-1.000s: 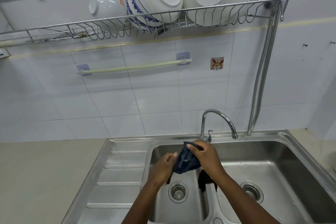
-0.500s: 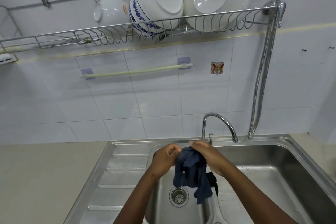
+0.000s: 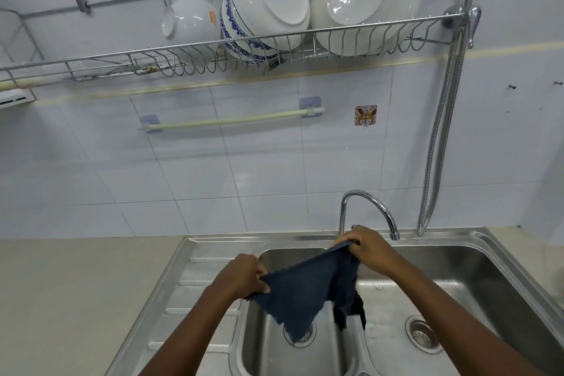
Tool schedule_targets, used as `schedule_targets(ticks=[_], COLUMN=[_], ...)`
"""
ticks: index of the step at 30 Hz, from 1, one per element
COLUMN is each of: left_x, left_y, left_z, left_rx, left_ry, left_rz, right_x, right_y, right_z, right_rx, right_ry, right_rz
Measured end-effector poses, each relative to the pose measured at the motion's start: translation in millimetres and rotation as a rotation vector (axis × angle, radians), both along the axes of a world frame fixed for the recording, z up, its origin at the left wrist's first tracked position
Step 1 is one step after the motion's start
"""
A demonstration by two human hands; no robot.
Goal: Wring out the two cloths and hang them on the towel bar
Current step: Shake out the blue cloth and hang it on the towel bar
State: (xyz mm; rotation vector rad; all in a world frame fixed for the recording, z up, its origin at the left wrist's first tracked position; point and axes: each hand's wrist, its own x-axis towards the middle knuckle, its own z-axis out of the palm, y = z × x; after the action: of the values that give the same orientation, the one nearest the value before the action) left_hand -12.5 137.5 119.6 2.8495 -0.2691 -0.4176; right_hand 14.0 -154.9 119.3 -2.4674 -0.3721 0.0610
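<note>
Over the sink (image 3: 503, 256), both hands (image 3: 244, 276) (image 3: 366, 246) clamp the blue cloth (image 3: 305, 287) below the faucet (image 3: 366, 207).

Black cloth (image 3: 351, 313) mostly hidden behind blue cloth (image 3: 305, 290). Left drain (image 3: 300, 334) partly covered. Both forearms and sink (image 3: 488, 256) cut off at btm edge.

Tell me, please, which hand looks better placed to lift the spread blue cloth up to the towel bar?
Probably the left hand: it sits below the towel bar, while the right hand is past the bar's right end. Both grip the blue cloth.
</note>
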Motion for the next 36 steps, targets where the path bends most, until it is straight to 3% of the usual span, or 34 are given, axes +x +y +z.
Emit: schedule_targets(ticks=[2,4,5,7,10,14,17,20,24,28,32,34,36], left_x=[-1.6,-0.9,0.9,3.9,2.1,2.7,2.1,-1.1,-4.3,-10.2,-9.8,-8.8,-9.5], left_y=[4.1,6.3,7.0,8.5,10.1,17.0,23.3,22.5,14.2,22.2,36.2,38.7,41.9], left_z=[2.7,4.8,4.4,2.1,-6.9,-20.4,-30.1,-34.6,-44.8,-55.4,-59.3,-56.4,-57.0], left_rx=[-0.047,-0.191,-0.248,-0.337,-0.386,-0.433,-0.389,-0.426,-0.423,-0.52,-0.501,-0.553,-0.478], left_ry=[-0.222,-0.484,-0.528,-0.454,-0.419,-0.426,-0.398,-0.391,-0.303,-0.212,-0.205,-0.217,-0.176], left_rz=[0.099,0.212,0.248,0.3,0.344,0.34,0.308,0.325,0.298,0.355,0.342,0.331,0.283], right_x=[4.3,6.7,7.9,11.7,10.9,7.6,11.5,10.7,10.3,10.3,14.9,19.1,21.3], right_y=[-2.5,-0.6,0.6,2.4,4.6,11.4,15.4,15.3,18.3,22.2,18.5,13.5,11.2], right_z=[1.3,2.5,2.9,0.1,-6.5,-7.7,-14.1,-21.0,-23.4,-24.6,-24.1,-24.7,-27.7], right_rx=[-0.079,-0.008,0.042,0.029,-0.14,0.024,-0.098,-0.037,-0.007,0.102,0.068,0.039,-0.061], right_ry=[-0.05,-0.193,-0.257,-0.236,-0.059,-0.264,-0.093,-0.165,-0.033,-0.113,-0.103,-0.023,0.054], right_rz=[0.02,-0.103,-0.178,-0.217,-0.137,-0.2,-0.118,-0.174,-0.111,-0.153,-0.146,-0.137,-0.1])
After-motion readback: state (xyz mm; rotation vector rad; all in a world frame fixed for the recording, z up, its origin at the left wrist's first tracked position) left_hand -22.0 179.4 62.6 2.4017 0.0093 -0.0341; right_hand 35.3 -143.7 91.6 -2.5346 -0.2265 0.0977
